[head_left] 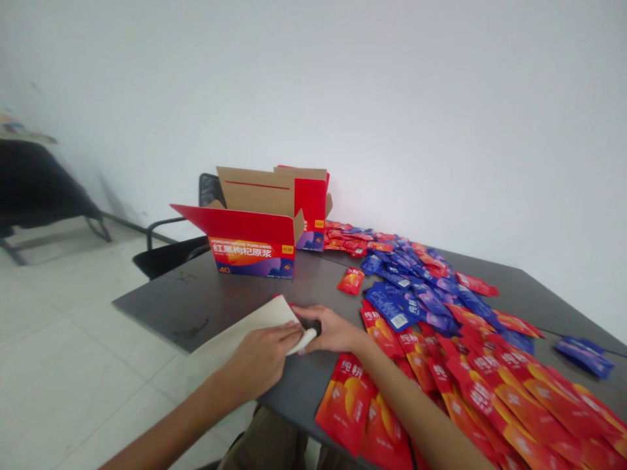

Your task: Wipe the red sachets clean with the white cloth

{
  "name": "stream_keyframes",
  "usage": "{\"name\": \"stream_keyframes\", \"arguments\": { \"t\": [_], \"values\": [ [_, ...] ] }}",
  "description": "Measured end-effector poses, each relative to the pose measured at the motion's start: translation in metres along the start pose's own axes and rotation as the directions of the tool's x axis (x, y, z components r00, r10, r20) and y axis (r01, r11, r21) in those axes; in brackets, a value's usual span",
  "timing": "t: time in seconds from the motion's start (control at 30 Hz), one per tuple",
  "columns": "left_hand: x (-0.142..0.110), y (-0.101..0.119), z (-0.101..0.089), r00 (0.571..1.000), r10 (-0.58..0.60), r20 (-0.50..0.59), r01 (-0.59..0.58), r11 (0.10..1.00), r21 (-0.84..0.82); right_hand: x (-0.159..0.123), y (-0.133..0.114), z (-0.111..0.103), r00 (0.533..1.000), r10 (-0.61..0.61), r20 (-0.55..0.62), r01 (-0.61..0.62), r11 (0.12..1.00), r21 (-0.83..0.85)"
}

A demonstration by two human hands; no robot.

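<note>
Near the front edge of the table, my two hands work at a cream-coloured cloth [245,333]; it could also be soft paper. My left hand [267,352] lies over its right part, fingers together and pressing on it. Across from it, my right hand [333,328] curls round the cloth's bunched right end, thumb below and fingers above. A sliver of red shows behind the cloth's upper edge, mostly hidden, so I cannot tell what it is. Close by my right forearm lie red pouches [345,398] with orange fruit prints.
An open red and purple carton [252,258] stands at the back left, with a second open carton [311,209] behind it. Blue pouches [416,294] mixed with red ones spread over the table's back right. One small red pouch [351,281] lies apart. A black chair [166,251] stands beyond the table.
</note>
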State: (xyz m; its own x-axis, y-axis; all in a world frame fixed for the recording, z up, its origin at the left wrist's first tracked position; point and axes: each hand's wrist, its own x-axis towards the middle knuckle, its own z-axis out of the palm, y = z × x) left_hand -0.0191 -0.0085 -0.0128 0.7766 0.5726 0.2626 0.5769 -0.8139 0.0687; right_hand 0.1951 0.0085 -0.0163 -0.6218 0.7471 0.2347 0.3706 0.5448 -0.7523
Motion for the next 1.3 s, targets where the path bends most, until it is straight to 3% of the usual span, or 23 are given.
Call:
{"name": "stream_keyframes", "arguments": {
  "t": [0.13, 0.2, 0.3, 0.33, 0.5, 0.57, 0.7, 0.87, 0.93, 1.07, 1.13, 1.23, 1.3],
  "values": [
    [0.005, -0.01, -0.004, 0.977, -0.211, -0.008, 0.212, 0.976, 0.056, 0.0, -0.002, 0.0, 1.0, -0.01, 0.003, 0.01, 1.0, 0.002],
    [0.005, -0.009, -0.004, 0.983, -0.183, -0.001, 0.183, 0.982, 0.056, 0.001, -0.002, 0.0, 1.0, -0.01, 0.007, 0.01, 1.0, 0.01],
    [0.001, 0.0, -0.001, 1.0, 0.002, 0.012, -0.002, 1.0, 0.0, 0.001, -0.001, 0.001, 1.0, -0.016, 0.011, 0.016, 1.0, 0.013],
    [0.0, 0.001, -0.001, 1.0, 0.011, 0.01, -0.011, 1.0, -0.01, 0.001, 0.0, 0.001, 1.0, -0.017, 0.007, 0.017, 1.0, 0.008],
    [0.007, -0.015, -0.005, 0.968, -0.252, -0.003, 0.251, 0.966, 0.057, 0.001, -0.002, 0.0, 1.0, 0.001, -0.002, -0.001, 1.0, -0.027],
    [0.006, -0.013, -0.003, 0.975, -0.22, 0.003, 0.22, 0.974, 0.057, 0.001, -0.001, 0.0, 1.0, 0.008, -0.004, -0.008, 1.0, -0.024],
    [-0.001, 0.002, 0.0, 1.0, -0.016, 0.024, 0.016, 1.0, -0.003, 0.001, 0.001, 0.001, 1.0, 0.005, -0.009, -0.005, 1.0, -0.016],
    [0.006, -0.013, -0.007, 0.964, -0.265, 0.004, 0.264, 0.962, 0.074, 0.001, -0.002, 0.0, 1.0, 0.0, -0.009, -0.001, 1.0, -0.029],
    [0.006, -0.014, -0.005, 0.969, -0.248, 0.003, 0.247, 0.966, 0.082, 0.001, -0.002, 0.0, 1.0, -0.002, 0.002, 0.002, 1.0, -0.019],
    [-0.001, -0.001, 0.001, 0.999, -0.03, 0.019, 0.029, 0.999, 0.022, 0.001, -0.001, 0.0, 1.0, -0.004, 0.004, 0.004, 1.0, -0.003],
    [0.0, 0.0, -0.001, 0.997, -0.072, 0.012, 0.072, 0.997, 0.024, 0.001, -0.001, 0.0, 1.0, -0.004, 0.003, 0.004, 1.0, -0.026],
    [0.005, -0.006, -0.006, 0.966, -0.257, -0.012, 0.257, 0.962, 0.088, 0.001, -0.002, 0.0, 1.0, 0.003, 0.001, -0.003, 0.998, -0.06],
    [0.005, -0.005, -0.007, 0.972, -0.237, 0.001, 0.236, 0.967, 0.096, 0.001, 0.0, 0.001, 1.0, 0.011, -0.002, -0.011, 0.998, -0.057]
  ]
}}
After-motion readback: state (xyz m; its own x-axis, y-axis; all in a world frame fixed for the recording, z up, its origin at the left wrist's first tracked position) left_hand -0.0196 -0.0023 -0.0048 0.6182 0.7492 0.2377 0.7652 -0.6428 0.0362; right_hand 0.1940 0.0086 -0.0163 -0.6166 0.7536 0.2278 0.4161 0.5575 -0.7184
